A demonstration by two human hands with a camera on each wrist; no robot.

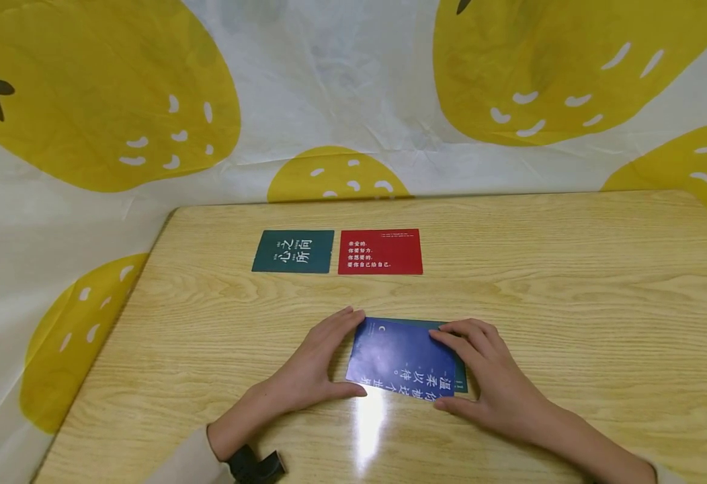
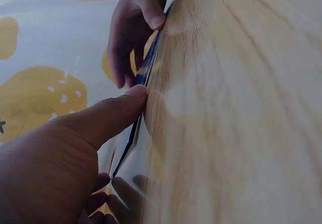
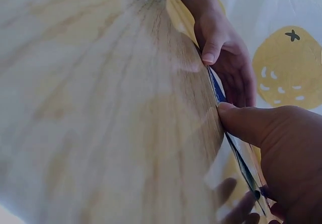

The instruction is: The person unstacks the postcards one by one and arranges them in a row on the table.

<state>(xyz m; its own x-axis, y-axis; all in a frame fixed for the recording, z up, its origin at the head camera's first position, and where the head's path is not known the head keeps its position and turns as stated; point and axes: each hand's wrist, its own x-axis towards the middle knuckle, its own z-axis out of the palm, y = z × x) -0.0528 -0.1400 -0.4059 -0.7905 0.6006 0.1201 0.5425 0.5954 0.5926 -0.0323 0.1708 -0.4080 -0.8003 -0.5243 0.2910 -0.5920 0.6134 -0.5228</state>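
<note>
A blue card (image 1: 396, 349) with white characters lies over a dark green card (image 1: 462, 378), whose right and top edges peek out. My left hand (image 1: 311, 370) holds the left end, fingertips at the top corner and thumb by the near edge. Across from it, my right hand (image 1: 498, 386) grips the right end between thumb and fingers. Both wrist views show the blue card (image 2: 151, 58) edge-on, tilted slightly off the table, thumbs against its near edge. Whether more cards lie beneath is hidden.
Farther back on the wooden table (image 1: 571, 269) lie a dark green card (image 1: 323, 252) and, just right of it, a red card (image 1: 404, 252), both with white characters. A white curtain (image 1: 341, 81) with yellow fruit prints hangs behind the table's far edge.
</note>
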